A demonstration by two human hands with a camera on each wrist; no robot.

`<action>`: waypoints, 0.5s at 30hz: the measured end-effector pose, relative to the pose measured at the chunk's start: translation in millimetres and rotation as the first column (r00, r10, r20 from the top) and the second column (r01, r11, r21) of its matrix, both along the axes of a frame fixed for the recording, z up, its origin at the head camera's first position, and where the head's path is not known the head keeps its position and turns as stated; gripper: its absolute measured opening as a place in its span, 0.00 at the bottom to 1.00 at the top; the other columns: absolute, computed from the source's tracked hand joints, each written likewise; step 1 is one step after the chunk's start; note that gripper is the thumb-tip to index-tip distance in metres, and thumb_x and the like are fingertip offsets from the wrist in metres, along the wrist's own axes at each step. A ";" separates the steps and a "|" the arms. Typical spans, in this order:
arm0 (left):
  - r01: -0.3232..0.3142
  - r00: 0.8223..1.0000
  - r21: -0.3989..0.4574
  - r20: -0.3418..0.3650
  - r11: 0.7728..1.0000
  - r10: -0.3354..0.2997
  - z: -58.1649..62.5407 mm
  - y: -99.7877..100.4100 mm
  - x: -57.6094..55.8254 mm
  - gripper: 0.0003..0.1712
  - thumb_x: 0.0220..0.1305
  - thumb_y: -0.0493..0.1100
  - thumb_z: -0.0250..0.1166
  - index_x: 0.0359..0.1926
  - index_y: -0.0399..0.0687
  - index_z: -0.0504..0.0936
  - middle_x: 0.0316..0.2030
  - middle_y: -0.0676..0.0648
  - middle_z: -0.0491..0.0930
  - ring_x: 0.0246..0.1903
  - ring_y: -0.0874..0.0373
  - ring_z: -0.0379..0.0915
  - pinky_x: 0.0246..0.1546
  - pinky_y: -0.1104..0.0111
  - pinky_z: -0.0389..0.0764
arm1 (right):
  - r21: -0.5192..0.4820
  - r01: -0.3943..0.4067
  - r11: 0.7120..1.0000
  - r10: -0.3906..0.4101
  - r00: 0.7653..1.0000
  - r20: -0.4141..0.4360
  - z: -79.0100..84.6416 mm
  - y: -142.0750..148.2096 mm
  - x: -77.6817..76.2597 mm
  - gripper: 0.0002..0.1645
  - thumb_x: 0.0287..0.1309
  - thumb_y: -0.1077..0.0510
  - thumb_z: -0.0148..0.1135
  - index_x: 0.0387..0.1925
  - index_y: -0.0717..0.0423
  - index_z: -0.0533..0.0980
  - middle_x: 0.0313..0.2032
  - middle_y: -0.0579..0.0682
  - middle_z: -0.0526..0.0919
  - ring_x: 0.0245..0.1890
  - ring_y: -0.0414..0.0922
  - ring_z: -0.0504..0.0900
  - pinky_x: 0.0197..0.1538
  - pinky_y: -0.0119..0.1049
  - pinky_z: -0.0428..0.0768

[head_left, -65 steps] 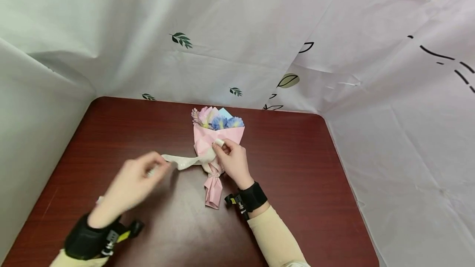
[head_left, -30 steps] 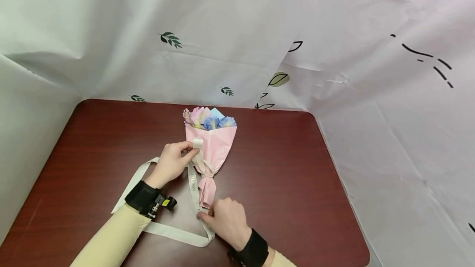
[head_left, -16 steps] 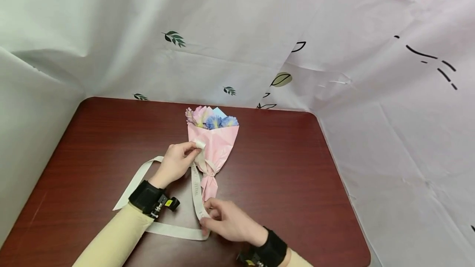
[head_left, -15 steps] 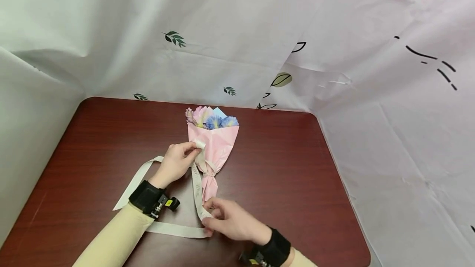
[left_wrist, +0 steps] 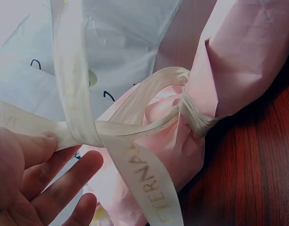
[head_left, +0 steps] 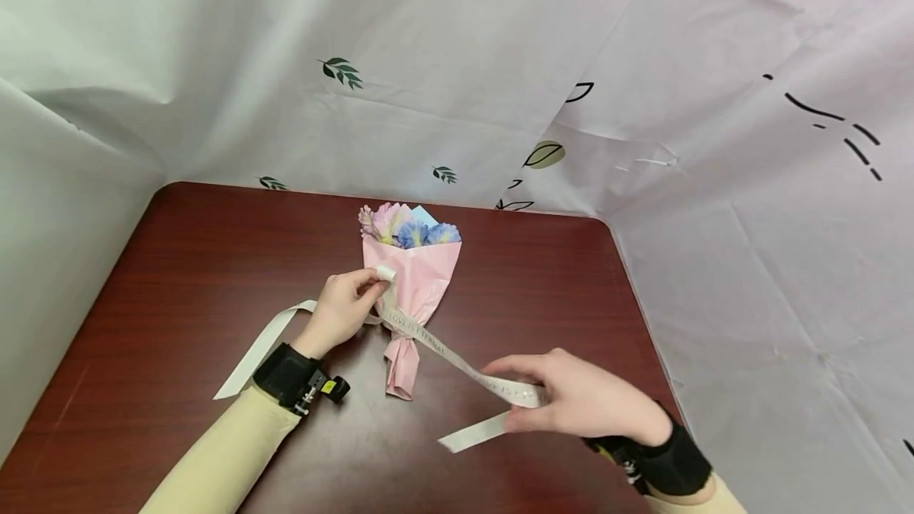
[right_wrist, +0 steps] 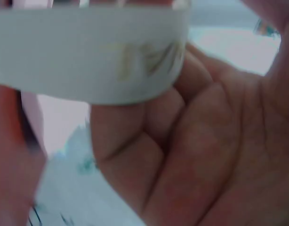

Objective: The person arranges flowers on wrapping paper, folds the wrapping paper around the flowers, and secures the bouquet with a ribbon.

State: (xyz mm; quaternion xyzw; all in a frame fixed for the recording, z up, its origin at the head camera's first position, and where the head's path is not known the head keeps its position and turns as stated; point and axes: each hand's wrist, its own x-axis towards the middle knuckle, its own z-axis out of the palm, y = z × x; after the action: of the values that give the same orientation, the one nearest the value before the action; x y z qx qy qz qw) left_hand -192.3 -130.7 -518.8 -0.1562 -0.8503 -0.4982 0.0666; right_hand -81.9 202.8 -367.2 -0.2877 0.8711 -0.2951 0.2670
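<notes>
A bouquet of pink and blue flowers in pink paper point(head_left: 432, 272) lies on the table, its neck bound by a cream ribbon point(head_left: 457, 359) lettered "LOVE IS ETERNAL". Beside the wrap, my left hand point(head_left: 339, 312) pinches a folded loop of ribbon between thumb and forefinger. Seen from the left wrist, another strand point(left_wrist: 71, 80) crosses over that loop. At the right, my right hand point(head_left: 578, 395) holds the long strand stretched away from the bouquet. This strand bends within the curled fingers point(right_wrist: 130, 150), and its cut end sticks out past the thumb.
The other ribbon tail point(head_left: 260, 347) lies on the dark red wooden table point(head_left: 535, 276), left of the left wrist. A whitish curtain point(head_left: 400, 125) with leaf prints encloses the table's back and sides. Black camera straps circle both wrists.
My right hand has moved from below the bouquet to the right and pulled the long strand across the bouquet's neck. The left hand has stayed at the loop for the last second.
</notes>
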 end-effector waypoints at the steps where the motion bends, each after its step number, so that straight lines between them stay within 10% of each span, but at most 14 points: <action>1: -0.001 1.000 0.002 0.002 1.000 0.001 0.1 0.1 -0.1 0.05 0.71 0.42 0.66 0.41 0.49 0.87 0.26 0.50 0.85 0.20 0.65 0.72 0.26 0.71 0.71 | 0.043 0.011 0.999 -0.010 1.000 -0.012 5.6 6.4 -1.5 0.28 0.59 0.43 0.73 0.60 0.27 0.75 0.25 0.31 0.79 0.18 0.28 0.66 0.26 0.26 0.71; 10: -0.013 1.000 0.007 0.001 1.000 0.013 0.8 -1.7 1.4 0.07 0.71 0.43 0.65 0.44 0.48 0.87 0.28 0.51 0.86 0.21 0.65 0.74 0.27 0.71 0.72 | 0.254 0.227 0.940 -0.217 0.974 -0.068 35.1 62.4 -20.3 0.17 0.59 0.43 0.72 0.49 0.35 0.81 0.24 0.34 0.83 0.22 0.35 0.78 0.27 0.33 0.74; 15: -0.026 1.000 0.012 0.014 1.000 0.026 3.8 -1.5 4.6 0.07 0.71 0.41 0.65 0.46 0.48 0.87 0.31 0.52 0.87 0.26 0.61 0.79 0.29 0.70 0.75 | 0.357 0.413 0.838 -0.304 0.896 -0.323 -3.5 79.2 -42.2 0.32 0.54 0.46 0.74 0.60 0.49 0.78 0.39 0.50 0.86 0.35 0.50 0.85 0.37 0.48 0.80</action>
State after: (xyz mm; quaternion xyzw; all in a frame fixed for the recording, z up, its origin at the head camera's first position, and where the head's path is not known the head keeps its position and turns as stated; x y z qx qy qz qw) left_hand -187.7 -132.2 -515.0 -0.1415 -0.8496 -0.5035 0.0680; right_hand -124.1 282.0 -370.8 -0.0895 0.9790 -0.1082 0.1480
